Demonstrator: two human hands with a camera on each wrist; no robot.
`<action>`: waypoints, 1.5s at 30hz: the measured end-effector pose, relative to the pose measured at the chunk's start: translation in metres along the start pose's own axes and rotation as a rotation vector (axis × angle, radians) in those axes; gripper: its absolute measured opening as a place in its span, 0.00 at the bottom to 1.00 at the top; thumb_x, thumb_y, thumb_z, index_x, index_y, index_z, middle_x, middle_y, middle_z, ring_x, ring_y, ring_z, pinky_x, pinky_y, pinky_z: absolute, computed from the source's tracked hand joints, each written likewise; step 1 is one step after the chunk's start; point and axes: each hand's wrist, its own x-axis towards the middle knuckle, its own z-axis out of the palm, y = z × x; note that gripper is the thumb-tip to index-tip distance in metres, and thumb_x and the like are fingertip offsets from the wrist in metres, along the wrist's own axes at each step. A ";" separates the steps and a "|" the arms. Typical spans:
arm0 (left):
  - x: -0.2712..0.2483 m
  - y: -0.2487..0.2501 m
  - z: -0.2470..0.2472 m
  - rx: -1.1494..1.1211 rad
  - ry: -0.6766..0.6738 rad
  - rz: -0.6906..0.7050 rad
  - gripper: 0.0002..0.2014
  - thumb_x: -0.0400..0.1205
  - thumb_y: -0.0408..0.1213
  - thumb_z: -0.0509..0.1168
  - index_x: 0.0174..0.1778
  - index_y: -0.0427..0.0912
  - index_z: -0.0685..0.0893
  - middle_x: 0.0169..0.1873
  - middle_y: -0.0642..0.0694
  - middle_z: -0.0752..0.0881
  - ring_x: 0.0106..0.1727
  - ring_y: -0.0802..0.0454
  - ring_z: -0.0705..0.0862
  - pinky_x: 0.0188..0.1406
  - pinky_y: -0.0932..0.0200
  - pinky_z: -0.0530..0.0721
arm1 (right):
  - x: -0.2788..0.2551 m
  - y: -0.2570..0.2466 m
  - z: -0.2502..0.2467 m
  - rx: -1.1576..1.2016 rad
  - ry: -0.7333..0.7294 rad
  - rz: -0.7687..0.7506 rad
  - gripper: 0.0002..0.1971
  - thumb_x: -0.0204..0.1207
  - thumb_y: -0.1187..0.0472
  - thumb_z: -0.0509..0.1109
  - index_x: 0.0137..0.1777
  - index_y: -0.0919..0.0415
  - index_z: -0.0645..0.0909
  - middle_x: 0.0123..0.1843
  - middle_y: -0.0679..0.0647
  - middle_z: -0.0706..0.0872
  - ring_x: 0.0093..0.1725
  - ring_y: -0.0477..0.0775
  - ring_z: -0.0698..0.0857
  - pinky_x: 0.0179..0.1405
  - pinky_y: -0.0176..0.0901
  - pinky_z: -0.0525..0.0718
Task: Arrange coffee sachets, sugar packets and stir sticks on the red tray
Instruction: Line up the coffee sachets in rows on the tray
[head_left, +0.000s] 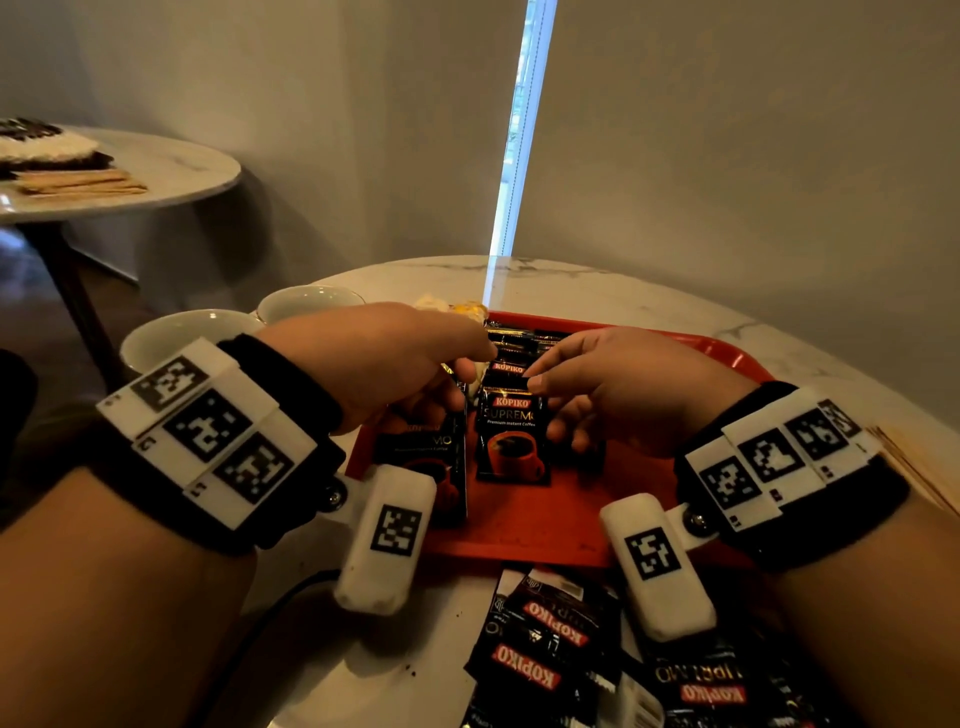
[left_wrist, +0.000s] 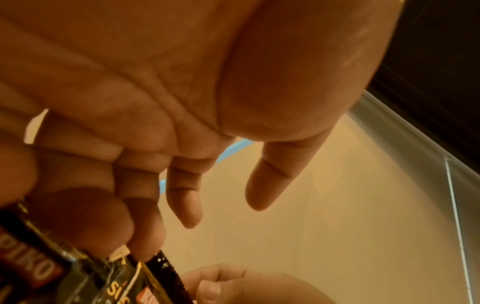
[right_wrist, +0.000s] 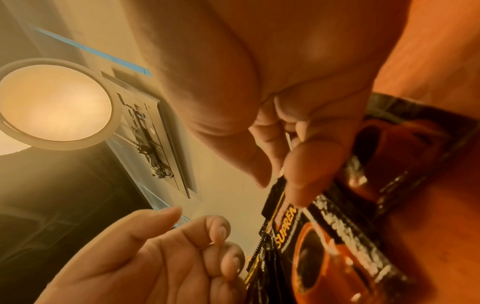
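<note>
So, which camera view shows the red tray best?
The head view: the red tray shows there with its rim, lying on the table, sachets on it and both hands above. The right wrist view shows only an orange-red patch of it beside a sachet. The left wrist view shows none of it.

A: Two white bowls (head_left: 192, 332) around 9 o'clock on the marble table (head_left: 597, 291), side by side, one just behind the other.
B: Second round table (head_left: 171, 171) way off at 10 o'clock, carrying a flat stack of crackers (head_left: 78, 182) plus something dark with a fuzzy white top, too blurry to call. Ceiling lamp (right_wrist: 54, 107) glowing overhead too.
</note>
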 end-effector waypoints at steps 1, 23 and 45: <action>0.000 0.000 0.000 -0.002 -0.006 0.004 0.14 0.82 0.51 0.64 0.35 0.47 0.80 0.25 0.51 0.84 0.29 0.53 0.80 0.33 0.58 0.72 | -0.001 -0.001 0.000 -0.011 0.002 -0.005 0.03 0.80 0.68 0.72 0.51 0.64 0.85 0.46 0.66 0.85 0.32 0.57 0.88 0.24 0.44 0.82; -0.013 0.006 -0.011 -0.241 -0.044 0.170 0.08 0.83 0.45 0.61 0.42 0.45 0.79 0.29 0.52 0.78 0.29 0.55 0.73 0.30 0.58 0.68 | -0.019 -0.024 -0.016 0.116 0.089 -0.120 0.09 0.80 0.64 0.72 0.56 0.68 0.82 0.38 0.61 0.84 0.26 0.52 0.79 0.22 0.40 0.72; 0.000 0.004 0.002 -0.765 -0.086 0.338 0.09 0.83 0.40 0.60 0.36 0.48 0.73 0.28 0.53 0.70 0.26 0.57 0.69 0.22 0.63 0.67 | -0.083 -0.072 -0.036 -0.379 -0.044 -0.215 0.08 0.82 0.70 0.66 0.51 0.60 0.86 0.42 0.58 0.88 0.34 0.52 0.83 0.29 0.44 0.76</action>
